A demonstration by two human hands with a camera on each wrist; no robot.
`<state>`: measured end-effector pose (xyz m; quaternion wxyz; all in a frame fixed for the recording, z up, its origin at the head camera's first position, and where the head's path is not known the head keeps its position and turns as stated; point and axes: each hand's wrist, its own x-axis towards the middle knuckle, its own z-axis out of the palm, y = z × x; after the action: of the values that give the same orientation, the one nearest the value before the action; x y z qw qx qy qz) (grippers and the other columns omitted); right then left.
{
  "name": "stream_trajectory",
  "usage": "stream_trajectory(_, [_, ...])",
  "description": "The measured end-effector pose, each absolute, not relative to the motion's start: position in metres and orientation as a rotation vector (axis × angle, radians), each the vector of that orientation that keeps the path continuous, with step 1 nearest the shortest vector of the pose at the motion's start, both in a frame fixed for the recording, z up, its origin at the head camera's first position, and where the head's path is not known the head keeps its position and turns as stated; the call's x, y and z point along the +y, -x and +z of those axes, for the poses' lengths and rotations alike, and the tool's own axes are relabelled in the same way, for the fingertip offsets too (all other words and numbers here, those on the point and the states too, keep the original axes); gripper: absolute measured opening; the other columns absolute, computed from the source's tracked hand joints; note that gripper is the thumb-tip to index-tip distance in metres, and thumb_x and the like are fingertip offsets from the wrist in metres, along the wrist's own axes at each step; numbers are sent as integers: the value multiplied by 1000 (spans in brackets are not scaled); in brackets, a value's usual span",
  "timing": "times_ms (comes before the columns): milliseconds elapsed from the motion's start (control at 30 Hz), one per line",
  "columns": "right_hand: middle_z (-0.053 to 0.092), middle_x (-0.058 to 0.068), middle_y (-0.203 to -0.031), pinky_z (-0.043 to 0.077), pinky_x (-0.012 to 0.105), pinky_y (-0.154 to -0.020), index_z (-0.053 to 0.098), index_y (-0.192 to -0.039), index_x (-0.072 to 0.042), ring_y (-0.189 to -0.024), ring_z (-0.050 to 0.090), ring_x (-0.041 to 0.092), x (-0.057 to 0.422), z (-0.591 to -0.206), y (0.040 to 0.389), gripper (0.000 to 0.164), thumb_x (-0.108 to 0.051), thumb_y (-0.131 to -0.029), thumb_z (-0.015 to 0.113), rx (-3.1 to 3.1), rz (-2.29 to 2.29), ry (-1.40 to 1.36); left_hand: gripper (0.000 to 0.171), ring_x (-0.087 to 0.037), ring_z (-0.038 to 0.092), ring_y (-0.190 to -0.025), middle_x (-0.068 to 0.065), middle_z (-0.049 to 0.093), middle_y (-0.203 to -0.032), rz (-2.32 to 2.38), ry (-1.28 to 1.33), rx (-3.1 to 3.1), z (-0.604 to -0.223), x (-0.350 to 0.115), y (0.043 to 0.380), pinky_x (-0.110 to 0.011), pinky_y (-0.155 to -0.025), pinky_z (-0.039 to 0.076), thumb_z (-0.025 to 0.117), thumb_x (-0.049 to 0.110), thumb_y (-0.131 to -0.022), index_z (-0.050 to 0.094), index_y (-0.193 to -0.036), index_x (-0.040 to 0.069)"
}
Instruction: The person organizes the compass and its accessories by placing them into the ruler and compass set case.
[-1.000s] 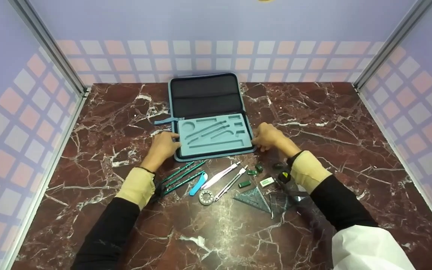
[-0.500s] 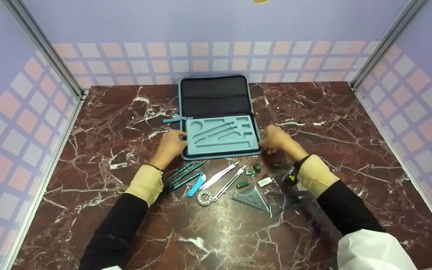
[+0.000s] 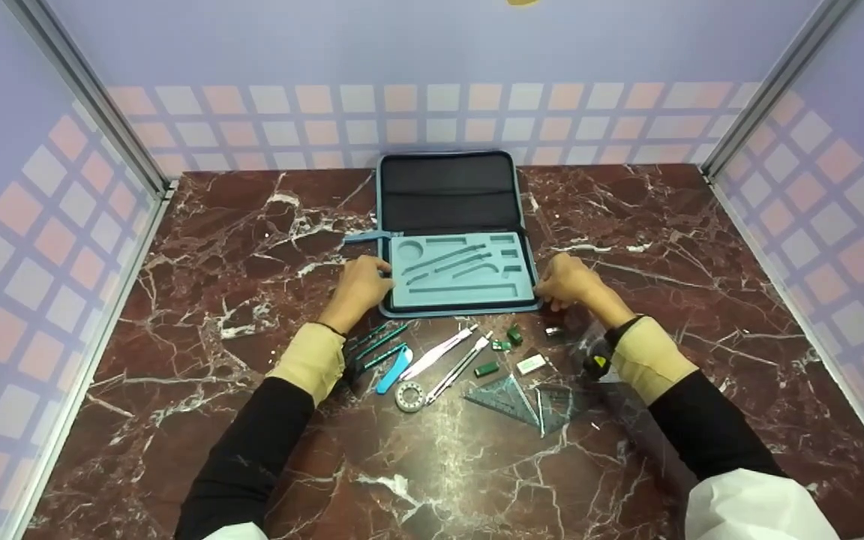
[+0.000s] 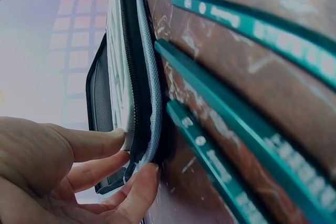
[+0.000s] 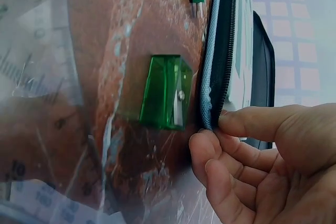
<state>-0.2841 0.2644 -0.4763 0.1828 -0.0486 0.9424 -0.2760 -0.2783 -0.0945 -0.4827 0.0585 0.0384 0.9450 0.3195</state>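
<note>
A blue zippered case [image 3: 458,310] lies open on the table, its black-lined lid [image 3: 447,191] raised against the back wall. Inside its base sits a light-blue foam insert [image 3: 462,279] with cut-out slots holding nothing. My left hand [image 3: 361,287] grips the case's left side; in the left wrist view the thumb is on the foam edge and other fingers are at the lower rim. At the right side, my right hand [image 3: 571,282] pinches the zippered rim [image 5: 211,85] between thumb and fingers. A green pencil sharpener [image 5: 165,92] lies close by that hand.
In front of the case lie green pencils [image 4: 226,114], a blue-handled tool [image 3: 394,370], two compass-like metal tools [image 3: 458,367], a grey ring-shaped piece [image 3: 409,396], a white eraser [image 3: 531,364], small green pieces [image 3: 487,369] and clear set squares [image 3: 503,398]. Walls enclose the table.
The case has slid to the right along the table and turned slightly straighter, with both hands moving along while holding its sides. The loose items stay where they were.
</note>
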Motion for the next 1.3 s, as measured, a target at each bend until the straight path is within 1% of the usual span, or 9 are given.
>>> stream_trajectory(133, [69,11,-61,54,26,-47,73,-77,4,-48,65,14,267,-476,285,21,-11,-90,66,2680,-743,107,35,-36,68,-99,-22,65,-135,983,-96,2832,-481,-90,279,-42,-80,50,68,10,-97,70,-131,-1])
stream_trajectory(233, [70,11,-62,55,27,-49,74,-77,3,-49,66,14,269,-476,285,21,-12,-90,66,2696,-713,88,36,-35,68,-99,-21,64,-135,984,-88,2821,-481,-88,280,-41,-79,51,68,10,-97,69,-131,-1])
stream_trajectory(367, [71,12,-63,55,28,-49,75,-78,2,-50,67,15,272,-476,284,20,-12,-89,66,2708,-696,79,36,-36,64,-116,-21,65,-135,975,-101,2828,-481,-85,281,-44,-90,52,69,11,-96,70,-130,-1])
stream_trajectory(533, [70,10,-62,54,26,-48,75,-80,3,-50,67,15,274,-475,283,20,-12,-89,65,2712,-711,84,38,-36,65,-113,-20,64,-137,978,-86,2797,-481,-84,281,-45,-89,53,69,14,-97,69,-132,0])
stream_trajectory(633, [69,8,-60,53,24,-46,75,-79,3,-48,65,13,274,-475,283,20,-12,-89,66,2717,-727,84,39,-37,63,-119,-20,64,-136,965,-78,2793,-480,-84,282,-46,-93,52,70,15,-97,69,-133,1])
stream_trajectory(733, [68,7,-58,51,22,-45,75,-79,4,-47,64,11,274,-475,283,21,-12,-90,67,2712,-753,89,42,-41,55,-130,-20,64,-136,949,-82,2781,-479,-84,282,-47,-100,49,72,15,-95,68,-134,0])
stream_trajectory(867, [68,7,-59,51,21,-45,75,-81,6,-47,63,11,275,-477,283,22,-12,-91,67,2693,-802,86,49,-44,46,-137,-22,61,-140,915,-118,2762,-478,-83,281,-47,-110,42,74,14,-92,64,-136,-4])
stream_trajectory(1067, [68,7,-59,51,21,-45,75,-83,7,-45,62,10,278,-479,282,20,-11,-89,67,2676,-882,88,60,-42,45,-136,-26,57,-143,901,-165,2745,-475,-81,278,-46,-112,39,79,15,-87,59,-140,-6])
stream_trajectory(1300, [67,9,-61,53,23,-45,73,-83,11,-45,61,9,280,-482,281,22,-9,-93,71,2640,-968,133,62,-43,46,-135,-25,58,-142,903,-167,2746,-474,-82,275,-46,-111,40,81,16,-86,59,-140,-7])
